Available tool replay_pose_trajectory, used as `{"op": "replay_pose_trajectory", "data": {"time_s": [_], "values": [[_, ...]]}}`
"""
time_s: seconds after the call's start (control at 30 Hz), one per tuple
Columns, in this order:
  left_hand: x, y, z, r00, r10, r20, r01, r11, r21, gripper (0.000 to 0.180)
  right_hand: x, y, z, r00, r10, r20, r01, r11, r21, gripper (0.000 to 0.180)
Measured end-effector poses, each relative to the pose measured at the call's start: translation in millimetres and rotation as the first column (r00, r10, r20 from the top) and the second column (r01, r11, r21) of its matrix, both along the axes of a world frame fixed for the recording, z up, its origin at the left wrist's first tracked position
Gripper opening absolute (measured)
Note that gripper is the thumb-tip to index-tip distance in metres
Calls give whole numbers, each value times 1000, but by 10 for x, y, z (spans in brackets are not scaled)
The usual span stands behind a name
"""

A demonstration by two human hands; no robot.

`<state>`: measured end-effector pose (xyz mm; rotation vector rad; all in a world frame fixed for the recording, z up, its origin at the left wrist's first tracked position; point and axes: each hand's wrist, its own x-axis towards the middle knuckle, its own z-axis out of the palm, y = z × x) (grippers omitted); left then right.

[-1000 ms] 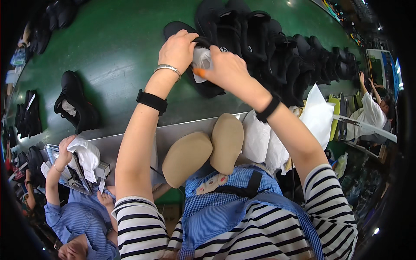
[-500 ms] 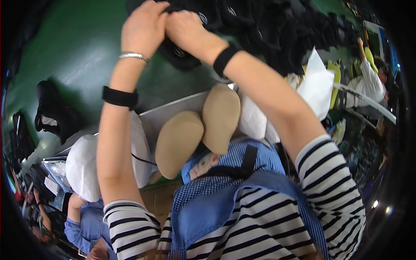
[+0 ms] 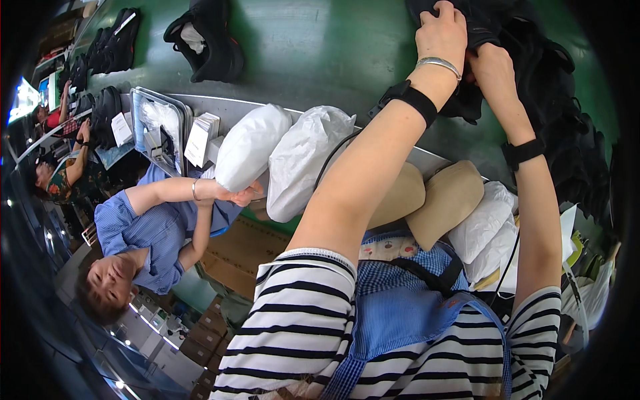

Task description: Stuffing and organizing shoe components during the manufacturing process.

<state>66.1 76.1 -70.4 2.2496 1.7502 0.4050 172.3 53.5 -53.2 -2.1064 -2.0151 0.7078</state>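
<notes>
Up at the top, right of centre, both my arms reach over a green work surface [image 3: 333, 40]. My left hand [image 3: 441, 37] has its fingers curled over a black shoe [image 3: 481, 19]. Close beside it, my right hand [image 3: 493, 70] is bent round the lower edge of the same shoe, its fingertips partly hidden. Another black piece [image 3: 465, 107] lies just under my hands. Right of them a heap of black shoes [image 3: 543, 87] runs along the surface; single outlines merge there. A lone black shoe [image 3: 213, 53] stuffed with white paper stands farther left.
Tan rounded pads [image 3: 448, 200] and white-wrapped rounded forms [image 3: 310, 157] line the metal edge [image 3: 267, 107] near my body. A blue-grey tray [image 3: 160, 123] holds clear wrapping, beside white cards [image 3: 200, 140]. At left a co-worker in a blue shirt [image 3: 157, 230] touches a wrapped form [image 3: 252, 143]. Cartons [image 3: 240, 253] stand below.
The view has turned, so my hands now appear farther right and the co-worker shows more fully. Both hands stay close together at the black shoes.
</notes>
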Motion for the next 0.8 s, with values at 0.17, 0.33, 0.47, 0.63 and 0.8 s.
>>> {"op": "replay_pose_trajectory", "data": {"time_s": [0.17,0.33,0.47,0.63,0.8], "values": [[-38,122,-121,999,43,-31,-38,990,139,33,-33,130,-187,960,78,267,-157,944,289,24],[-326,-103,410,994,85,69,-67,971,-229,45,30,-175,326,976,-8,-218,-2,999,-43,26],[-1148,-569,1267,948,-282,148,213,906,365,34,225,-1002,683,896,153,-418,-75,977,197,24],[-2323,-1484,1384,998,-35,-61,36,999,16,52,404,-1923,1027,913,56,-404,-32,997,66,24],[-3022,-2433,249,978,208,14,-200,956,-215,63,706,-2423,1090,904,-30,-426,74,993,88,24]]}}
